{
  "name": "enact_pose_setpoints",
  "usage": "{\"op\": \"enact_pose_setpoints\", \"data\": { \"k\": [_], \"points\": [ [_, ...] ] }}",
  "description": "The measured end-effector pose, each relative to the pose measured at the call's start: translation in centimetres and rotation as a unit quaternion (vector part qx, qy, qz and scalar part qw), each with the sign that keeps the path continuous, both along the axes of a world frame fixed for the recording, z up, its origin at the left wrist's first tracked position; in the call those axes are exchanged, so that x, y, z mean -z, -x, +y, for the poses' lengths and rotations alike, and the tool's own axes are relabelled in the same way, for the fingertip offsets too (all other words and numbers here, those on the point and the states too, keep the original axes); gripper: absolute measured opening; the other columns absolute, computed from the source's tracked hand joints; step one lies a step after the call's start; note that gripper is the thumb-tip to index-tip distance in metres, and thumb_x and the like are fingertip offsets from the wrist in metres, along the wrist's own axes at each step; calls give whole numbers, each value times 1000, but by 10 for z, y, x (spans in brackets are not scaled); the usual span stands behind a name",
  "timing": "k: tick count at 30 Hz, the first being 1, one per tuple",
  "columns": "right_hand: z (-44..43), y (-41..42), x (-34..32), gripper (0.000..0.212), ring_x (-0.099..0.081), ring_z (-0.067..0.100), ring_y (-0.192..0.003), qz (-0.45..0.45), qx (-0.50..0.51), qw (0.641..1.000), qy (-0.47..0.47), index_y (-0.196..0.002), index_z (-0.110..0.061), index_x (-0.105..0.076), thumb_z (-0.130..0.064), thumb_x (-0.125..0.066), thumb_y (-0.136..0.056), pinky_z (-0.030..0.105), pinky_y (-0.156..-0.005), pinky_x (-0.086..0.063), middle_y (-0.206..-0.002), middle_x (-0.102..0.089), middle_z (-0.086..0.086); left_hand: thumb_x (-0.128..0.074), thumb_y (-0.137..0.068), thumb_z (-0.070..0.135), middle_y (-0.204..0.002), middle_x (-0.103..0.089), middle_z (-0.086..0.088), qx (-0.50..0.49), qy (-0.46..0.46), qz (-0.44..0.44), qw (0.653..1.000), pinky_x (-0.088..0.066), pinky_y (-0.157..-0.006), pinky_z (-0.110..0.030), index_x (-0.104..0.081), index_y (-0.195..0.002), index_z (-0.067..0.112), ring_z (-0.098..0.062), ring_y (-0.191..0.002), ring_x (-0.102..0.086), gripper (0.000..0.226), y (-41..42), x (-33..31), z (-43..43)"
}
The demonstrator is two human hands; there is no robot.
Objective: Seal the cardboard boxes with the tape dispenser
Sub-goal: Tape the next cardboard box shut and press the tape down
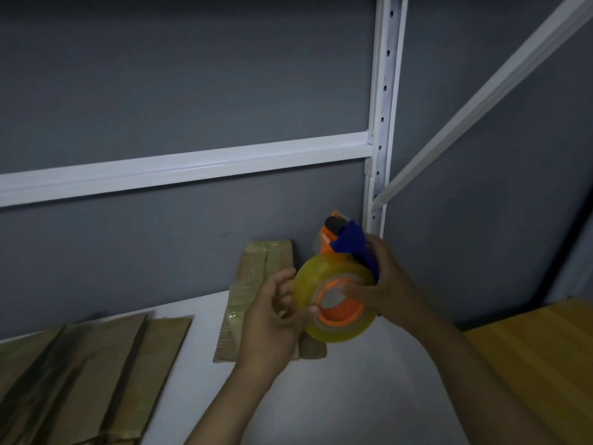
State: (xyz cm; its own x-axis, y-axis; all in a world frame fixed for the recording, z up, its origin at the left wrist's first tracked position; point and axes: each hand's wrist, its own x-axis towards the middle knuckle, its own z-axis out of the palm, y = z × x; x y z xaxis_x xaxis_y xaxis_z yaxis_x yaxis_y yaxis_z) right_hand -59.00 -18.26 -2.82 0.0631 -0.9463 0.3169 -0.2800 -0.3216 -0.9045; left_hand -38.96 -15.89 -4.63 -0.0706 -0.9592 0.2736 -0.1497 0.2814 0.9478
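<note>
White bench (337, 396), tape dispenser (343, 319) held above it at 5 o'clock.
Flat cardboard boxes (96, 364) lie at 8 o'clock, a taped box (256, 277) at centre. Right hand (385, 284) grips the tape dispenser, left hand (272, 326) pinches its rim; picking there could tear or re-stick the tape end.

Glossy yellowish tape roll (324, 281) on an orange plastic core, matt brown cardboard boxes (256, 284), white painted metal rack (382, 123).

White shelving frame (382, 123) against grey wall (192, 75); yellow wooden top (539, 348) at right.
</note>
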Motion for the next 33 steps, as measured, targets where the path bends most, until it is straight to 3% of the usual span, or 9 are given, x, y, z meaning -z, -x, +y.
{"op": "enact_pose_setpoints", "data": {
  "k": [2, 5, 9, 13, 17, 22, 25, 28, 33],
  "points": [
    [-7, 2, -5, 85, -62, 5, -105, -37, -63, 997, -26, -135, -36, -40, -31, -82, -62, 21, -76, -54, -124, -57, -12, -70, -83, 4, -99, -71, 8, 14, 14, 18, 1000, -51, -71, -13, -60, -112, 20, 0, -88, -67, 34, 0, -11, 3],
    [-14, 0, -12, 88, -62, 9, -107, -47, -105, 993, -5, -133, -40, -40, -22, -84, -60, 24, -76, -55, -122, -58, -15, -56, -94, 26, -90, -70, 15, -29, 15, -17, 999, -47, -67, -8, -67, -98, 25, 7, -81, -64, 12, 0, -37, 1],
    [-23, -8, -15, 88, -62, 13, -108, -14, -136, 990, 18, -133, -42, -42, -18, -86, -61, 28, -76, -55, -124, -57, -14, -46, -95, 53, -86, -74, 3, -12, -131, 41, 990, -50, -63, -19, -72, -94, 20, -7, -75, -69, 42, -2, -62, -18],
    [-29, -9, -20, 85, -61, 9, -108, 5, -133, 991, 31, -128, -47, -44, -20, -88, -61, 27, -77, -55, -121, -57, -20, -65, -85, 40, -72, -64, 4, 27, -253, 168, 952, -37, -60, -23, -71, -74, 21, -7, -61, -53, 23, -10, -70, -33],
    [-34, -5, -23, 85, -59, 4, -111, 86, -133, 986, 43, -128, -54, -44, -20, -87, -64, 28, -84, -55, -122, -57, -26, -59, -92, 17, -64, -65, 3, 54, -302, 231, 923, -37, -54, -21, -68, -70, 14, -5, -51, -57, 25, -18, -73, -42],
    [-33, -2, -36, 80, -48, -11, -109, 280, -128, 947, 87, -126, -69, -28, -36, -79, -74, 4, -82, -40, -116, -47, -41, -57, -92, 5, -56, -55, -2, -25, -248, 112, 962, -32, -45, -22, -58, -68, 8, -12, -50, -44, 24, -36, -65, -51],
    [-34, -3, -43, 82, -46, -5, -107, 347, -135, 923, 96, -126, -69, -18, -36, -77, -79, 8, -82, -39, -115, -47, -27, -57, -93, 5, -59, -51, -5, -36, -249, 85, 964, -33, -45, -22, -55, -67, 9, -13, -50, -42, 26, -42, -59, -51],
    [-33, 1, -43, 81, -49, 5, -100, 387, -126, 908, 98, -123, -71, -14, -38, -75, -80, 21, -86, -45, -112, -50, -9, -53, -94, 2, -56, -51, -3, -59, -240, 94, 964, -32, -45, -21, -54, -68, 9, -11, -48, -41, 27, -57, -56, -53],
    [-30, 26, -31, 76, -48, 5, -94, 529, -68, 839, 106, -125, -66, -7, -48, -67, -83, 18, -80, -43, -113, -47, -10, -54, -91, 3, -50, -51, 2, -127, -246, 62, 959, -29, -46, -20, -55, -71, 12, -11, -45, -41, 22, -106, -37, -60]
  ]
}}
